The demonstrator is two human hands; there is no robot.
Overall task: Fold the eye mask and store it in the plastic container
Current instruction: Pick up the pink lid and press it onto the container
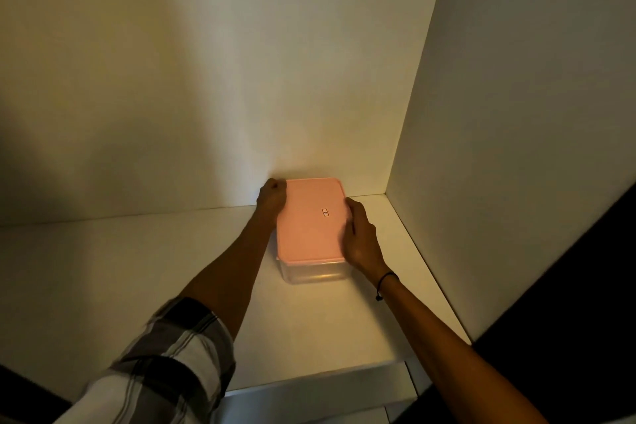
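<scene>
A clear plastic container (315,273) with a pink lid (309,220) stands on a white shelf (137,268), near the back right corner. The lid is on and carries a small label. My left hand (272,198) grips the container's far left side, fingers curled against it. My right hand (359,234) holds the right side, thumb lying on the lid's edge. The eye mask is not visible; the lid and my hands hide the inside of the container.
The shelf sits inside a white cabinet with a back wall (241,62) and a right side panel (516,113) close to the container. The shelf's front edge (309,385) is near me. Dark space lies at the lower right.
</scene>
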